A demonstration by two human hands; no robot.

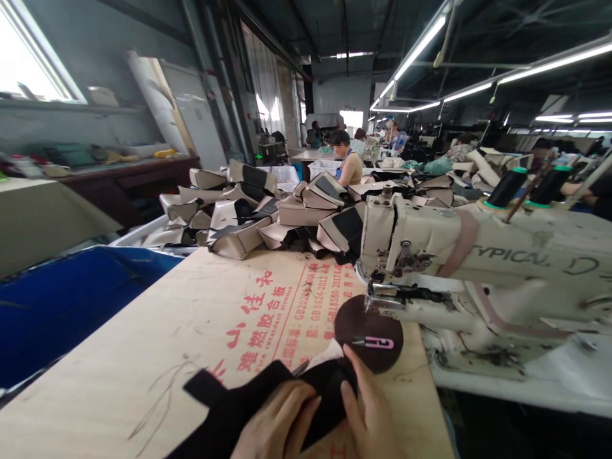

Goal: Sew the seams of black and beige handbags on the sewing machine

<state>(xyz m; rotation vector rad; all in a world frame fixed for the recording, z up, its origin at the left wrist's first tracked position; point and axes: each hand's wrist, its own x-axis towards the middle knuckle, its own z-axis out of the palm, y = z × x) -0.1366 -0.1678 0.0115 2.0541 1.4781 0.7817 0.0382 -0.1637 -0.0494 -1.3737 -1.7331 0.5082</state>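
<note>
At the bottom of the head view both my hands rest on a black fabric piece [224,408] lying on the plywood table [143,344]. My left hand [277,424] presses on the fabric with curled fingers. My right hand [368,414] grips its right edge, thumb on top. Just beyond them lies a round dark brown pad [356,325] with pink thread snips [377,343] on it. The cream sewing machine [478,268] stands to the right, its needle end over the pad.
A heap of beige and black sewn pieces [248,217] is piled at the table's far end. A blue bin [62,299] sits at the left. Black thread cones [507,186] stand on the machine. Other people sit at distant tables.
</note>
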